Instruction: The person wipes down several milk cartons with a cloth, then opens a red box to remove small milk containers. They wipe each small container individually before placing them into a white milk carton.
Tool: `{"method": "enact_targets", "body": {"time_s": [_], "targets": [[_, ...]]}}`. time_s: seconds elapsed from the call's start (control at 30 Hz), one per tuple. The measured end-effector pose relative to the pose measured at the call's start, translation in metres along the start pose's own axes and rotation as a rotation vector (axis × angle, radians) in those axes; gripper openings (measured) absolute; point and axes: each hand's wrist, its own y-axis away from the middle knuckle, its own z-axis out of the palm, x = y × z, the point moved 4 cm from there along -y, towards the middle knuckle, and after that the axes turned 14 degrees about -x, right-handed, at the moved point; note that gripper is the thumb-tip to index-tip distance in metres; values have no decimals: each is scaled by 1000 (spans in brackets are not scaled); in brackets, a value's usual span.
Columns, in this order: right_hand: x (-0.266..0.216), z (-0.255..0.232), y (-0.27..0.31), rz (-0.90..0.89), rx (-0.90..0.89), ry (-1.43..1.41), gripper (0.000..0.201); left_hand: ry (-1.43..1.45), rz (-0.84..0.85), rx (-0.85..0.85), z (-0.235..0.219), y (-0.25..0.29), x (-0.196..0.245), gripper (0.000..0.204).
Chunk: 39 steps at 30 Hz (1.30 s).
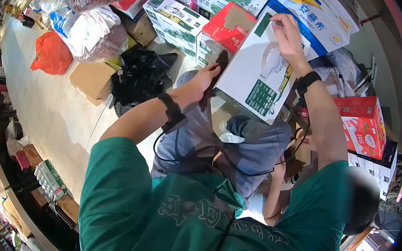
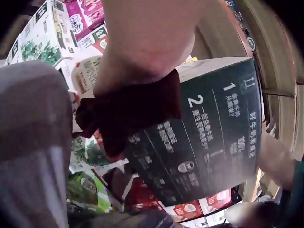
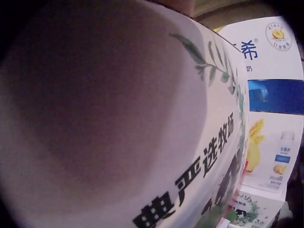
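Note:
A white carton with green panels point(image 1: 249, 69) stands tilted in front of the person's knees. On its upper face, near the far right edge, rests the right hand point(image 1: 290, 42), fingers slightly bent. The left hand point(image 1: 205, 80) grips a dark red cloth point(image 1: 222, 62) against the carton's left side. In the left wrist view the cloth point(image 2: 137, 111) lies against the carton's dark green printed side point(image 2: 213, 142), and the left fingertips are hidden behind it. The right wrist view shows the carton's white printed face point(image 3: 209, 104) very close; the right fingers cannot be made out there.
Behind stand a red carton point(image 1: 224, 26), a green-and-white carton point(image 1: 175, 23) and a blue-and-white carton point(image 1: 312, 19). Black plastic bags point(image 1: 139, 76), a brown box point(image 1: 91, 81) and a red bag point(image 1: 53, 53) lie left. Red cartons point(image 1: 362, 124) stand right, near another person's arm point(image 1: 276, 193).

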Motion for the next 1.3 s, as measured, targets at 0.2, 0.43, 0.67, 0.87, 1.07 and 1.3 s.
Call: {"method": "enact_targets", "body": {"time_s": [0.2, 0.43, 0.67, 0.87, 1.07, 1.3], "targets": [[9, 1, -2, 18, 9, -10, 17, 600, -73, -139, 5, 27, -45, 44], [5, -1, -2, -11, 38, 24, 17, 748, 73, -180, 8, -9, -94, 59], [14, 2, -3, -24, 64, 40, 15, 925, -35, -98, 69, -43, -137, 60], [9, -1, -1, -57, 86, 71, 15, 977, -96, -8, 91, -60, -144, 49], [10, 0, 0, -80, 102, 97, 14, 797, 186, 11, 11, -55, -87, 37], [7, 0, 1, -75, 106, 73, 12, 456, 227, 64, -16, -41, -32, 43]]}}
